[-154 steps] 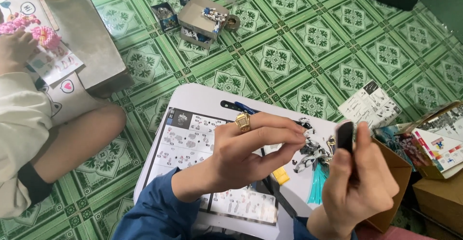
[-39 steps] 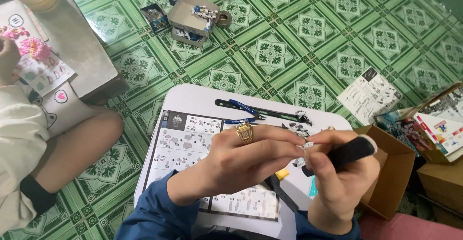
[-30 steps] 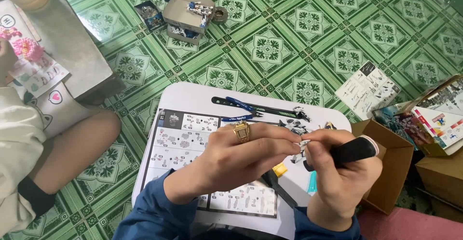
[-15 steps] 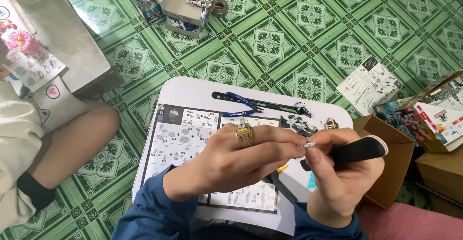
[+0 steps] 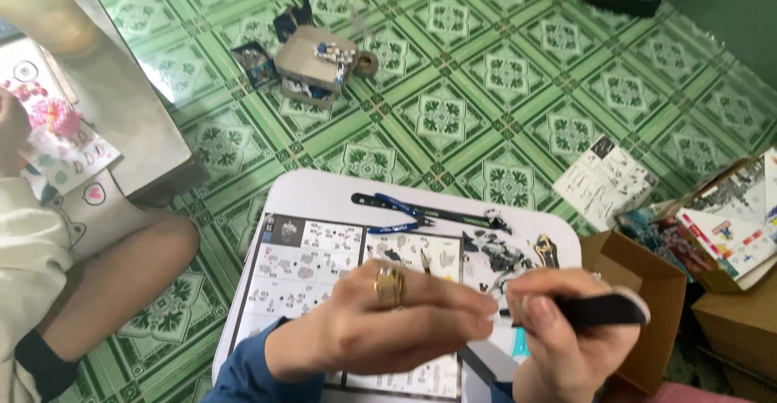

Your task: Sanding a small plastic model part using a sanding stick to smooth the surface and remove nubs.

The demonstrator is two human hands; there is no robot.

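Black file (image 5: 603,310) in right hand (image 5: 566,342); left hand (image 5: 388,326) hides its tip.

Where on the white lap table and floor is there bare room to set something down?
On the white table, only the top-left strip above the instruction sheet is bare. The tiled floor between the grey box and loose leaflet is free. Around both hands and the cardboard box, it's crowded.

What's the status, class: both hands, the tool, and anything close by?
Left hand pinching a tiny part, hidden. Right hand gripping black tool, tip at left fingertips. Instruction sheet directly beneath.
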